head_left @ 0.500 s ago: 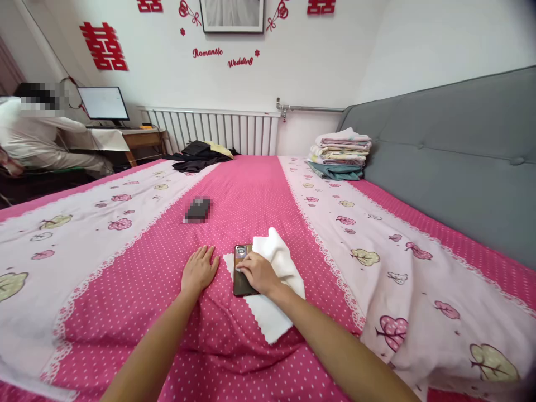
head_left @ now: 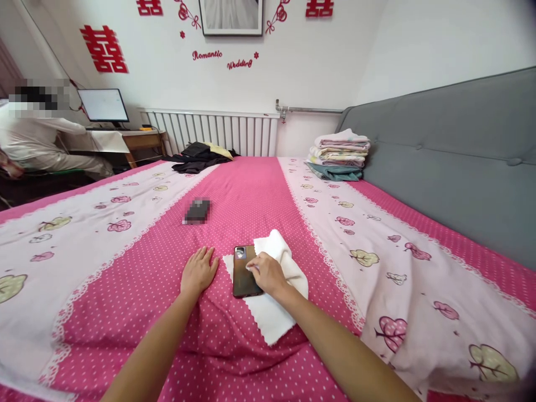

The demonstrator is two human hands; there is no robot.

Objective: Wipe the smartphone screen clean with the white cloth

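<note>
A phone [head_left: 243,282] with a brownish back and a camera block at its upper left lies face down on a white cloth [head_left: 272,321]. The cloth is spread under the phone and bunched up to its right. Over the phone's right half is my right hand [head_left: 268,273], fingers pinched together. Something small and whitish shows at the fingertips, too small to make out. My left hand [head_left: 199,271] rests flat on the pink dotted bedspread [head_left: 247,184], left of the phone, fingers stretched out and holding nothing.
A dark, blurred-out rectangular object [head_left: 197,211] lies farther up the bed. Dark clothes [head_left: 196,156] and a folded stack of fabrics [head_left: 341,148] sit at the far side. A grey headboard [head_left: 452,134] stands right. At left, a person [head_left: 37,137] sits by a monitor [head_left: 103,105].
My right hand has slid a little to the right across the phone, uncovering more of its back. My left hand stays in place.
</note>
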